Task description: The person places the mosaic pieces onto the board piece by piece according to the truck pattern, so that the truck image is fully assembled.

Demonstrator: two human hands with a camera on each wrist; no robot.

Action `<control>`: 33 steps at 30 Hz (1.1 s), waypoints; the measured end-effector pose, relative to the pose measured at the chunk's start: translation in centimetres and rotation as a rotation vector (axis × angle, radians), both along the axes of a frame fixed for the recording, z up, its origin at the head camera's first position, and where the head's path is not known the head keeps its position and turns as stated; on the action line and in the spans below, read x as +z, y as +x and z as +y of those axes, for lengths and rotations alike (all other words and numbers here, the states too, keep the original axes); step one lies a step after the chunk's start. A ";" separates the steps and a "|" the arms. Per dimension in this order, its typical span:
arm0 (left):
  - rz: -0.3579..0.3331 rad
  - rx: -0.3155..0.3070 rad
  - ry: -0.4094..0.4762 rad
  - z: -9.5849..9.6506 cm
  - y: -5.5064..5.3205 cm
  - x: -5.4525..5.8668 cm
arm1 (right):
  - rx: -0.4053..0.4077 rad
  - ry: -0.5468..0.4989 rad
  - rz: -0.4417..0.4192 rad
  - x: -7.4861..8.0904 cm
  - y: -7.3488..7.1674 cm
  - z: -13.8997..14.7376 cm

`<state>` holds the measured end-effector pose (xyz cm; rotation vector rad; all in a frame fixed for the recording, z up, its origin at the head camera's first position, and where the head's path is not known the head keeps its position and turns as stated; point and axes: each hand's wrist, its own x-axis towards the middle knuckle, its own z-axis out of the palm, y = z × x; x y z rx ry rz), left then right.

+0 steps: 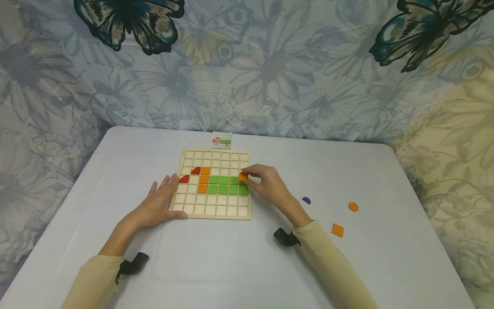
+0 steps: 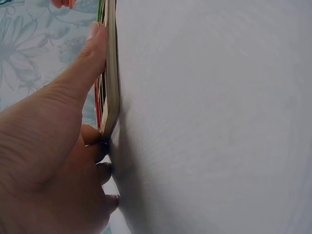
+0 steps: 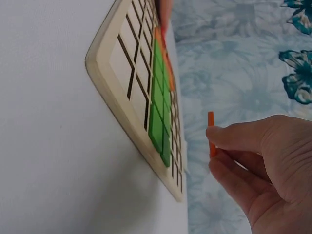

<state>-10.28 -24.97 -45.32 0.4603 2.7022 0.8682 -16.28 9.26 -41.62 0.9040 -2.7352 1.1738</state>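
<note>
A wooden grid board (image 1: 216,212) lies on the table, with green square tiles (image 1: 223,189), orange tiles (image 1: 203,179) and two red quarter-round tiles (image 1: 185,179) in its cells. My left hand (image 1: 156,206) rests at the board's left side, fingers spread along that edge; the thumb (image 2: 85,61) lies on the near rim. Between thumb and fingertips, my right hand (image 1: 270,184) pinches an orange tile (image 3: 211,134). It is held above the board's right edge, over the end of the green rows, and in the right wrist view it appears edge-on, apart from the board.
A small pattern card (image 1: 221,140) lies just behind the board. To the right on the white table (image 1: 216,266) are a blue half-round tile (image 1: 306,200), an orange round tile (image 1: 353,207) and an orange square tile (image 1: 338,230). Floral fabric (image 1: 270,73) hangs behind.
</note>
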 end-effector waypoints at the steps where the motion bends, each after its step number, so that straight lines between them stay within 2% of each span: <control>1: -0.002 0.000 0.001 0.0 0.0 0.1 | 0.005 0.002 -0.002 0.0 0.0 -0.2; 10: 0.009 -0.001 -0.008 0.1 0.1 0.2 | 0.047 0.038 -0.015 -0.5 -0.1 -2.4; 18: 0.017 0.000 -0.005 0.1 0.1 0.1 | 0.080 0.017 -0.021 -1.7 0.3 -3.8; 24: 0.005 0.002 -0.003 0.2 0.2 0.4 | 0.124 0.015 -0.015 -1.9 0.4 -5.1; 33: 0.003 -0.001 0.004 0.2 0.2 0.4 | 0.146 0.060 -0.040 -1.9 0.5 -6.9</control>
